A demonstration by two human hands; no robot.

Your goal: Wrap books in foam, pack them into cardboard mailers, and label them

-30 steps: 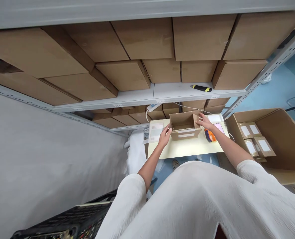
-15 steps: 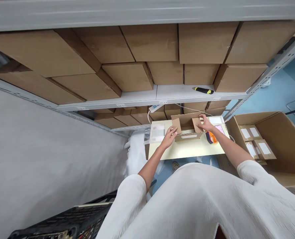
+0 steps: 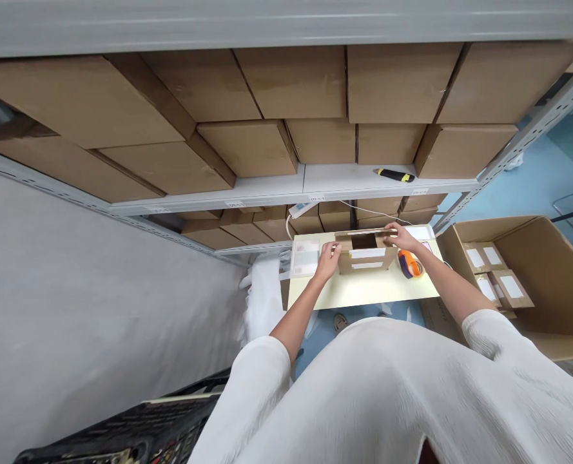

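Note:
A small cardboard box with white labels stands on the pale table; its short side flaps are folded in and a dark gap shows at the top. My left hand has its fingers pressed together on the box's left top edge. On the right top edge, my right hand grips the cardboard between thumb and fingers. An orange and blue tape dispenser lies on the table just right of the box, below my right forearm.
Cardboard boxes fill the metal shelf, where a black and yellow cutter lies. At right, a large open carton holds several small boxes. A black crate is at lower left.
The side flaps have gone from upright to folded in, and the long flaps now stand closer over the opening. My left hand has moved slightly up along the box's edge.

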